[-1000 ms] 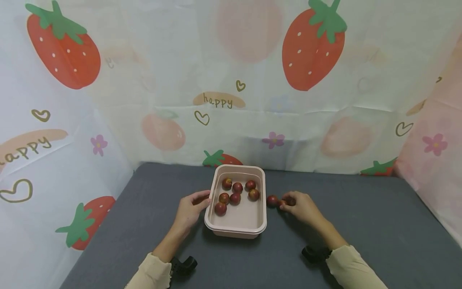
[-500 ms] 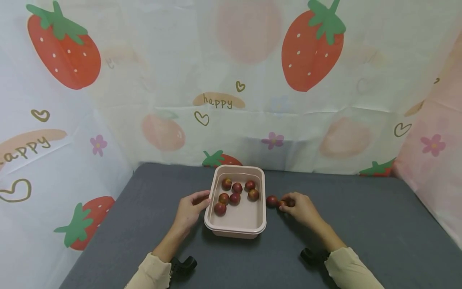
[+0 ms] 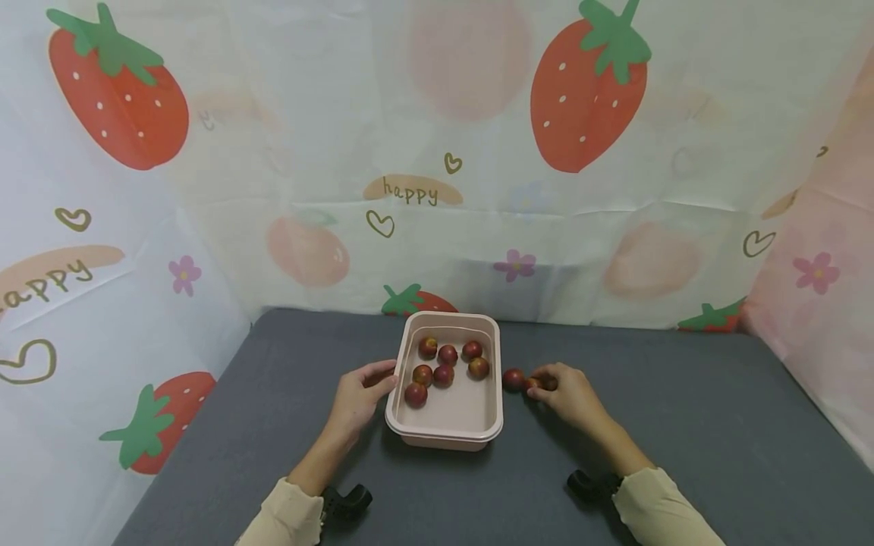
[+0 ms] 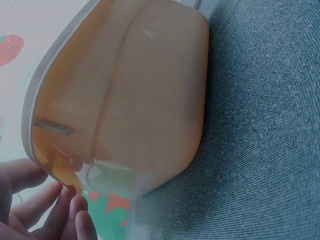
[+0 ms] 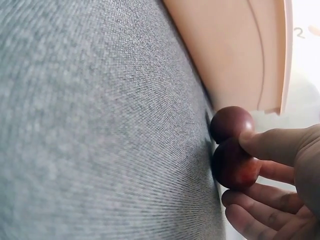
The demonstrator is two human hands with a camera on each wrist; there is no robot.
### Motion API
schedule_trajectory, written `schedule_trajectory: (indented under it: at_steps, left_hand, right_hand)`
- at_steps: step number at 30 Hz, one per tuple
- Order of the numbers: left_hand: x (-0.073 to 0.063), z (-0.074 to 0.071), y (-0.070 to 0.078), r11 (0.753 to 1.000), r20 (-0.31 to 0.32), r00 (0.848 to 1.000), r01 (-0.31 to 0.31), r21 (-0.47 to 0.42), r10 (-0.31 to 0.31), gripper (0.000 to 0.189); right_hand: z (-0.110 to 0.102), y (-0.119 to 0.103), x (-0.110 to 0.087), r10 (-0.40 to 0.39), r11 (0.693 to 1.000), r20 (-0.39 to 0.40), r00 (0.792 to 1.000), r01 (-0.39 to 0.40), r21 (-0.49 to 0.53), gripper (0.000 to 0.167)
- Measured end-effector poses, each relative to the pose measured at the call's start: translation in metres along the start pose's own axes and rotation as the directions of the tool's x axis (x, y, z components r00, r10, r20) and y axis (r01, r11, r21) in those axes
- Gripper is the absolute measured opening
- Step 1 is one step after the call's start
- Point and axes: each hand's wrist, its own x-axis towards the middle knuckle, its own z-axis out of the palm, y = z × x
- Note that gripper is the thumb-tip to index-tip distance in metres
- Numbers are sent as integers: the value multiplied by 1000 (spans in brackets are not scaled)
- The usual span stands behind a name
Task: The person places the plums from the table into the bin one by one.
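A pale pink plastic box (image 3: pixel 471 406) stands on the table, with several red plums (image 3: pixel 443 375) spread over its floor. My left hand (image 3: pixel 356 398) grips the box's left rim; in the left wrist view its fingertips (image 4: pixel 65 192) lie at the rim's edge. To the right of the box, my right hand (image 3: pixel 568 390) pinches a dark red plum (image 5: pixel 237 170) between thumb and fingers, low on the table. A second plum (image 5: pixel 231 122) touches it on the box side. Part of another dark, round thing shows behind the right fingers, mostly hidden.
A dark grey cloth (image 3: pixel 307 341) covers the table. White fabric printed with strawberries (image 3: pixel 587 91) hangs behind it and along both sides, close behind the box's far end. A black device (image 3: pixel 348 500) is strapped at each wrist.
The head view has shifted very slightly. Both hands, the box and the plums keep their places, with the right hand on the same plum.
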Motion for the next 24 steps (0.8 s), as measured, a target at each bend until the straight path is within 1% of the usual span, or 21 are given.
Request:
schedule_trajectory:
  at_steps: [4,9,11,15,17,19,24]
  left_hand:
    - [0,0,0,1000,-1,1000,-8,1,8,31]
    - [-1,2,-1,999,-9,999,-44,22,44,29]
    - [-1,2,-2,998,-15,999,-50,23,50,29]
    - [-1,2,-2,999,-13,999,-33,14,33,30]
    - [-1,1,-1,999,-14,999,-31,23,31,30]
    - [-2,2,0,999,-17,999,-35,35,36,31]
    - [-5,2,2,997,-20,998,-58,44,59,31]
  right_hand:
    - [0,1,0,-1,1000,-14,1000,1,1,23]
    - [0,3,-2,1,1000,-35,999,-1,10,23]
    - [-1,3,-3,0,1000,-36,999,1,17,23]
    - [-4,2,-6,12,999,-55,998,-9,38,17]
    - [-6,2,-7,10,999,-66,998,-7,44,15]
    - [-6,1,-7,11,999,-65,998,-8,48,14]
    - [-6,0,-7,20,998,-12,1000,-19,57,24]
